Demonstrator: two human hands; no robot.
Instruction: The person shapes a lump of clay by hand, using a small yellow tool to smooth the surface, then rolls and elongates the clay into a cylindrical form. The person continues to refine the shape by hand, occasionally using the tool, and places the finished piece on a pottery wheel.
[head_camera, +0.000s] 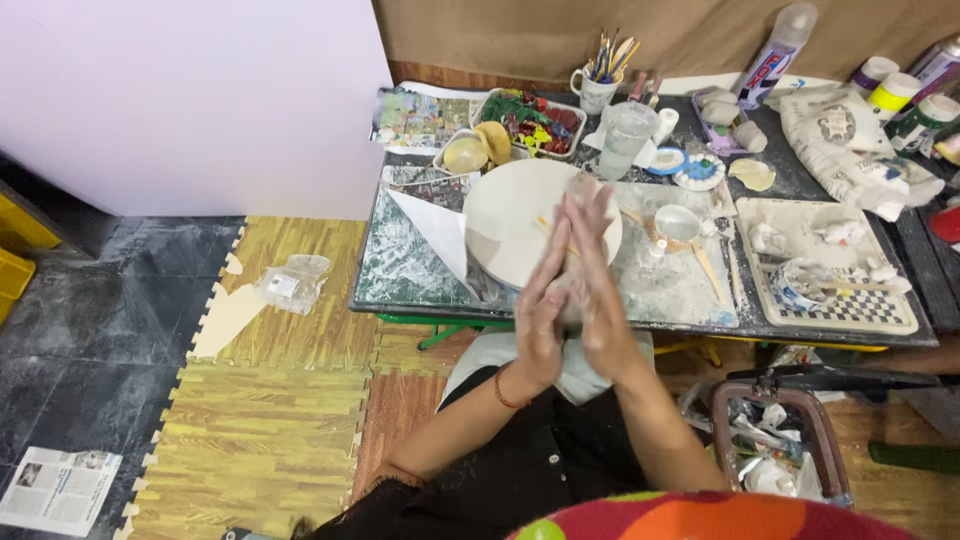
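White dust or paste coats both hands, which are pressed flat together, palm to palm, with fingers straight and pointing away from the person. The left hand (540, 305) sits slightly nearer the body, its fingertips falling short of those of the right hand (595, 275). Whether anything lies squeezed between the palms cannot be told; nothing shows at the edges.

Directly beyond and beneath the fingertips lies a round white disc (515, 215), flat on the low work table (400, 270). Both hands hover over its near right part, apart from its surface as far as the view shows, the right hand reaching a little further across it. The disc looks smooth, pale and matt, with a small orange-yellow fleck near its middle; being round, it has no long axis.

Left of the disc a white paper sheet (435, 235) juts out from under it. To its right stands a small white bowl (677, 222), and behind it a clear plastic cup (627, 135). A mug of brushes (598, 85) stands at the back, and a tray of coloured pieces (535, 120) beside it.
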